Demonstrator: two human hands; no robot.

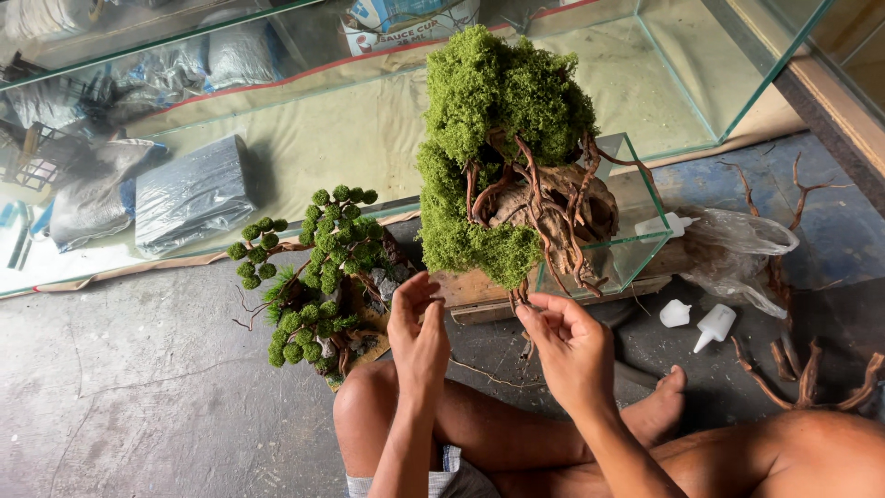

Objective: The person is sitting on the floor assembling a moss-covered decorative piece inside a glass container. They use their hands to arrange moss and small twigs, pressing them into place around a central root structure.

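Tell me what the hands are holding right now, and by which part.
Nothing clearly held. The right hand fingertips touch the lowest root tips of the moss-covered driftwood tree; the left hand is loosely curled, any small item hidden.

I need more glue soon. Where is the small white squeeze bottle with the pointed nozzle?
In the head view the white squeeze bottle lies on the concrete floor to the right of the right hand, beside a small white cap, below the crumpled plastic bag.

two moss trees (498,157), two white bottles (714,326), two hands (419,337)
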